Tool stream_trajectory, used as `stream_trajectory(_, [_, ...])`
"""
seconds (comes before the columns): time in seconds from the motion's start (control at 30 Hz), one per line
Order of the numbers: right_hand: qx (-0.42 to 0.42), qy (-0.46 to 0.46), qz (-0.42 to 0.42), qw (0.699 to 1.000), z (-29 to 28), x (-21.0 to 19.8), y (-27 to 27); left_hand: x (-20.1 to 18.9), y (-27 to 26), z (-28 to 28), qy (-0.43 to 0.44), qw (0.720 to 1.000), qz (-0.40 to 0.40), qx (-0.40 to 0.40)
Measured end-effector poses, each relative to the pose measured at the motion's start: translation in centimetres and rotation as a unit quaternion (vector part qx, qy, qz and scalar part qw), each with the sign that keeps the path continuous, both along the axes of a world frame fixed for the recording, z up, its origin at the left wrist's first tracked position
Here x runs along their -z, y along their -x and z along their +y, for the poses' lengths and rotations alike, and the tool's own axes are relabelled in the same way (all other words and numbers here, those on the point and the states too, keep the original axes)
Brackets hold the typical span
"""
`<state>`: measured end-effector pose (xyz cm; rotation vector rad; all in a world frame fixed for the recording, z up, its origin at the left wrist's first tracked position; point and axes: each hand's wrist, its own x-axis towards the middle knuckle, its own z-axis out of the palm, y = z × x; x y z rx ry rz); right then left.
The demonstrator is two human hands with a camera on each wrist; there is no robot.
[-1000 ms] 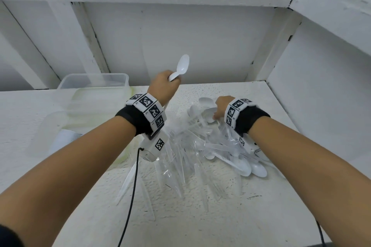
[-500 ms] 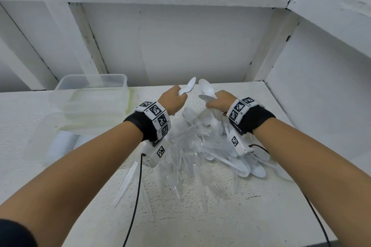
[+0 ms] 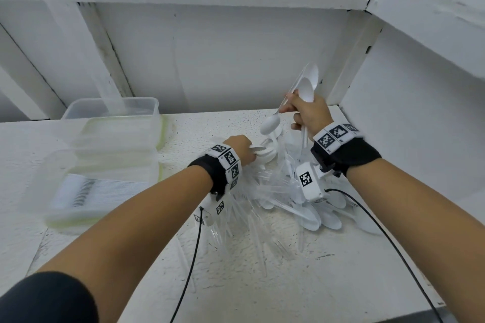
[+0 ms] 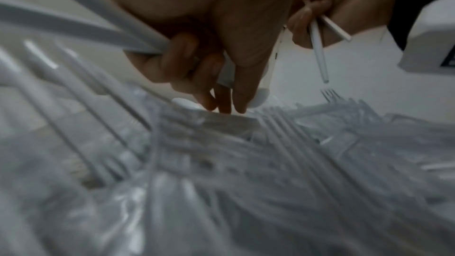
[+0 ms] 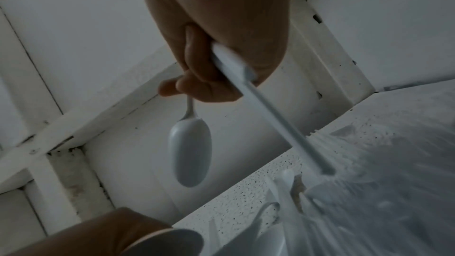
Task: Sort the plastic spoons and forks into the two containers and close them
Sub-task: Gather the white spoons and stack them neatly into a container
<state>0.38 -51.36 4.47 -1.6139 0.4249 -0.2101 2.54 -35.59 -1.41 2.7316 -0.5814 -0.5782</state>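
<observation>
**Gathering spoons two-handed, off the mixed heap**

My right hand point(image 3: 309, 113) is raised above the far end of the heap, fingers point(image 5: 197, 85) curled tight around a small bundle of white spoons point(image 3: 308, 86). Two bowls stand up above the fist; one more hangs bowl-down below it. I hold them by the handles so the bowls can nest and the bundle goes into a container in one drop. Handle ends poke out under the palm, seen from the left wrist view.

My left hand point(image 3: 241, 149) is low, on the heap's far-left edge. Outer fingers point(image 4: 172, 61) are curled around a couple of white handles already collected; the remaining fingertips reach straight down to touch the next spoon bowl. Parking stock in the palm keeps the fingertips free to pick.

The heap point(image 3: 283, 191) lies mid-counter point(image 3: 288, 283): clear forks toward the near-left side, white spoons mostly to the right, all tangled together. Much remains unsorted.

The two containers point(image 3: 110, 123) sit stacked at the left, well apart from the heap, clear-walled with greenish lid rims. The lower one point(image 3: 86, 191) shows a ribbed white row inside; I cannot tell what it is through the blur. Judgement: sorting is early, closing is far off. Risk: the dangling spoon could slip from my right fist during the carry.
</observation>
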Motion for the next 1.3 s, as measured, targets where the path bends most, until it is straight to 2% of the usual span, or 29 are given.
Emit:
stream_trajectory(0.2, [-0.055, -0.049, 0.028, 0.997, 0.5, -0.2, 1.0, 0.3, 0.2, -0.9, -0.073, 0.997, -0.005, 0.023])
stream_trajectory(0.47, [-0.081, -0.022, 0.027, 0.996, -0.1, 1.3, 1.7, 0.0, 0.6, -0.8, -0.086, 0.996, 0.006, 0.032])
stream_trajectory(0.63, [-0.100, -0.049, 0.053, 0.992, 0.0, 1.4, 2.1, 0.2, 0.4, -0.8, -0.088, 0.996, 0.015, 0.016])
stream_trajectory(0.87, [-0.098, -0.017, 0.087, 0.991, 0.0, 1.7, 2.4, 0.2, 0.5, -0.4, -0.094, 0.995, 0.019, 0.019])
stream_trajectory(1.1, [-0.087, -0.011, 0.103, 0.991, 0.2, 1.9, 2.9, 0.2, 0.8, 0.1, -0.062, 0.998, 0.025, 0.011])
stream_trajectory(1.3, [-0.084, -0.016, 0.089, 0.992, 0.6, 2.0, 3.1, -1.0, 0.9, 1.4, 0.023, 0.999, -0.012, 0.021])
